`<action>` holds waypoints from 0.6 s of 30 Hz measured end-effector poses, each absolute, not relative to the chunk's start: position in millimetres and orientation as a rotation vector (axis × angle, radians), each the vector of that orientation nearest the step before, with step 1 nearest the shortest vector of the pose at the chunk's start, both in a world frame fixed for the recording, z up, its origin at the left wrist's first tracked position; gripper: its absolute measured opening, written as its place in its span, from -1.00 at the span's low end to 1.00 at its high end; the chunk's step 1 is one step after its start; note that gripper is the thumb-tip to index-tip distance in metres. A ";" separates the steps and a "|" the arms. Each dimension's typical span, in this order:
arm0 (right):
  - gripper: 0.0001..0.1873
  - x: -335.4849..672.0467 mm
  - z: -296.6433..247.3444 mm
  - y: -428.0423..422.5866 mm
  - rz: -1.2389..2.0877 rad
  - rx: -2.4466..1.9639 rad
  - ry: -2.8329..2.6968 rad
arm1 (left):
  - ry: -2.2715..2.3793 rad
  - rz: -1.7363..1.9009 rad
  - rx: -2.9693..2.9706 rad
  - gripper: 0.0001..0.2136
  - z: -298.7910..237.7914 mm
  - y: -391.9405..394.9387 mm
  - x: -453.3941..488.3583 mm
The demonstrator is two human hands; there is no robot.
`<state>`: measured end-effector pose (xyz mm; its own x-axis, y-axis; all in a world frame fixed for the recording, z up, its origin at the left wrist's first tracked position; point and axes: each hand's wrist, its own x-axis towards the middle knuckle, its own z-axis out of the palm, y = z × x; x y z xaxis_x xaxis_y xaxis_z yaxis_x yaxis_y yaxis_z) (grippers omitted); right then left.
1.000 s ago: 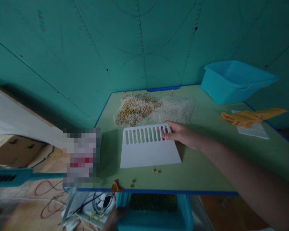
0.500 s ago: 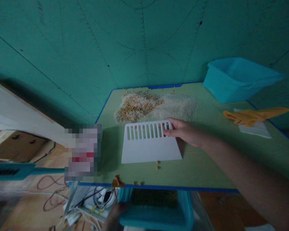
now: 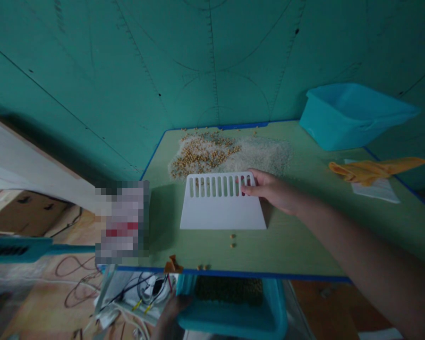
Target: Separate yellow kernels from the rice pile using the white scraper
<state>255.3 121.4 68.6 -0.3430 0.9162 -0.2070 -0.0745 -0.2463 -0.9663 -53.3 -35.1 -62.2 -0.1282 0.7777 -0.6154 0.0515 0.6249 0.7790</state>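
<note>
My right hand (image 3: 272, 191) grips the upper right corner of a white slotted scraper board (image 3: 221, 203) that rests on the green table (image 3: 297, 241), just in front of a heap of yellow beans (image 3: 203, 156) mixed with white rice (image 3: 262, 156). My left hand (image 3: 172, 314) is below the table's front edge, its fingers closed on the left rim of a blue tub (image 3: 233, 309) that holds dark grain. A few loose beans (image 3: 232, 240) lie near the scraper's lower edge.
A second blue tub (image 3: 354, 115) stands at the back right. An orange cloth (image 3: 371, 170) lies on white paper at the right edge. A teal wall rises behind the table. Cables and a blurred patch lie at the lower left.
The scraper has slid away from me toward the heap, with my right hand on it. The loose beans now lie clear of its lower edge.
</note>
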 end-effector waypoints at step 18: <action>-0.75 266.8 86.2 122.7 1.711 -1.082 -1.010 | 1.330 0.928 0.312 -0.84 -15.8 -46.0 -15.0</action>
